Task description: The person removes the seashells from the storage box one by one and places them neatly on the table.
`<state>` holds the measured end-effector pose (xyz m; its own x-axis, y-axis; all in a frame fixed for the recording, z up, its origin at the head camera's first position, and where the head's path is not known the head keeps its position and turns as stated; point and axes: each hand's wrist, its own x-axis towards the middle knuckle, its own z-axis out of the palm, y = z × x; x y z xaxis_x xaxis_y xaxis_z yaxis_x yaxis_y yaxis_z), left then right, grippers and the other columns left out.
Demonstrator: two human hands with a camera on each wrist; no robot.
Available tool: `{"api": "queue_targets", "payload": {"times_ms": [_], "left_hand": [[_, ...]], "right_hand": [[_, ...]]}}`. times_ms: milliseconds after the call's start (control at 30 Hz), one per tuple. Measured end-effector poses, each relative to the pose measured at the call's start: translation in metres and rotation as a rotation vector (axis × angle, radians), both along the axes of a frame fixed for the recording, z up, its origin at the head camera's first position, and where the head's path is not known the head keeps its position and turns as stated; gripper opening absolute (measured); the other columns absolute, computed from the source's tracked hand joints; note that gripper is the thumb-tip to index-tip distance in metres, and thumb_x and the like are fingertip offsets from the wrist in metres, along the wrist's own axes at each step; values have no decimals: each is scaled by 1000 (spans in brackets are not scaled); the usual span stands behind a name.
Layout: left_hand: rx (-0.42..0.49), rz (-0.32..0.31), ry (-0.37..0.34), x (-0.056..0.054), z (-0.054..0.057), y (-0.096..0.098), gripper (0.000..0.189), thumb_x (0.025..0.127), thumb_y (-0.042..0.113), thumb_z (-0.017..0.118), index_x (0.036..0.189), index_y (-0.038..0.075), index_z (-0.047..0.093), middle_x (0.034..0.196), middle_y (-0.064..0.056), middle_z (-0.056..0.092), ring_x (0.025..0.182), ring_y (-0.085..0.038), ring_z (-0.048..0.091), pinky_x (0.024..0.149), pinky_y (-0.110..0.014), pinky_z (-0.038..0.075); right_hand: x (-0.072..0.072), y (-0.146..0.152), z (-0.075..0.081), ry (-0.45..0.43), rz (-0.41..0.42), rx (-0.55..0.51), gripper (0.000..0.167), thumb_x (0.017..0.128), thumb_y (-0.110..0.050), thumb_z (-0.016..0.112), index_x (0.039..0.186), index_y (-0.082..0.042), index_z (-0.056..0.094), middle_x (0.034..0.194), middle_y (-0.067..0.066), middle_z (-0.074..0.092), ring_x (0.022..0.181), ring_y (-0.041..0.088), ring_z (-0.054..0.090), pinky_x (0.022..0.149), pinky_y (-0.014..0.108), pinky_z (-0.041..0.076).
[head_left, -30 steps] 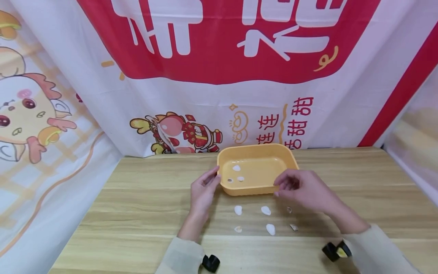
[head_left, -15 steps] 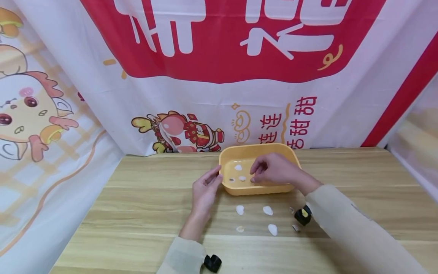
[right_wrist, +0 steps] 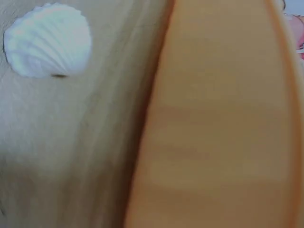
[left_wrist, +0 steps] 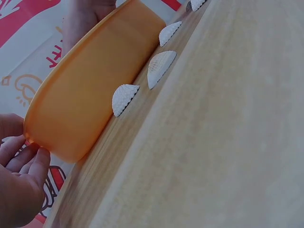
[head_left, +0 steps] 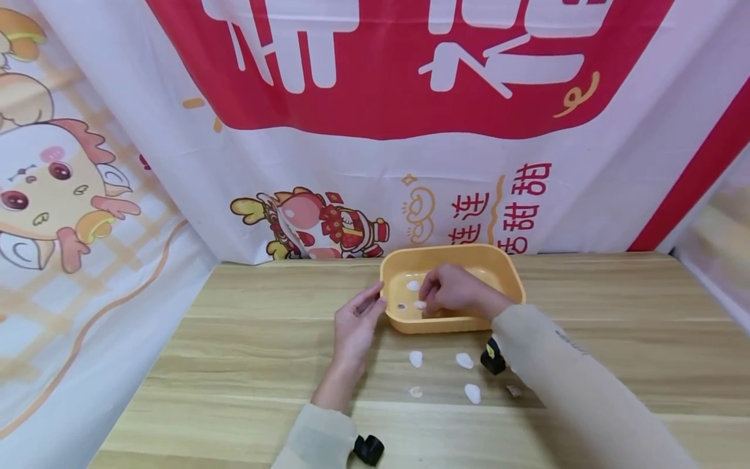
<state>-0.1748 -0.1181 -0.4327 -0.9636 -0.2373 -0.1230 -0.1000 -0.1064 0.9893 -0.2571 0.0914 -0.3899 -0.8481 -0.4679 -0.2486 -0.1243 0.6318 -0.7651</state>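
Observation:
A yellow-orange plastic basin (head_left: 457,326) stands near the table's back edge. My left hand (head_left: 354,326) holds its left end, fingers and thumb at the rim; in the left wrist view the left fingers (left_wrist: 40,164) bend against the basin's corner. My right hand (head_left: 454,290) reaches inside, curled, its fingertips pinching at the edge of a small white seashell (head_left: 419,304). Close by in the basin lie another white seashell (head_left: 413,285) and a small darker shell (head_left: 402,306). The right wrist view shows the basin's outer wall (right_wrist: 213,114), not the hand.
In front of the basin, several shells lie in rows on the wooden table (head_left: 246,365), among them a white ribbed seashell (right_wrist: 47,42) and a small brownish shell (head_left: 513,391). A black wrist camera (head_left: 492,357) hangs over the right column. Printed cloth (head_left: 363,163) hangs behind.
My right hand has moved from the basin's front right rim into the basin, leftward to the small white shell. My left hand keeps its hold on the left end.

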Motion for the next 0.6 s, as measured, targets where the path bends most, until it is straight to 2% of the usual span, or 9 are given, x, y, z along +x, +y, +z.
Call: {"api": "queue_targets", "payload": {"times_ms": [200, 600], "left_hand": [[1, -6, 4, 0, -1, 1, 35, 100, 8, 74, 134, 19, 76, 151, -6, 67, 143, -27, 62, 115, -33, 57], [16, -7, 6, -1, 0, 1, 36, 101, 7, 72, 135, 17, 74, 152, -7, 66, 144, -28, 61, 115, -33, 57]], "right_hand": [[-4, -3, -12, 46, -44, 27, 21, 84, -13, 90, 99, -6, 76, 88, 5, 74, 81, 17, 64, 76, 26, 53], [-7, -3, -19, 46, -64, 30, 20, 84, -19, 90, 97, -9, 78, 89, 5, 74, 83, 18, 63, 78, 27, 52]]}}
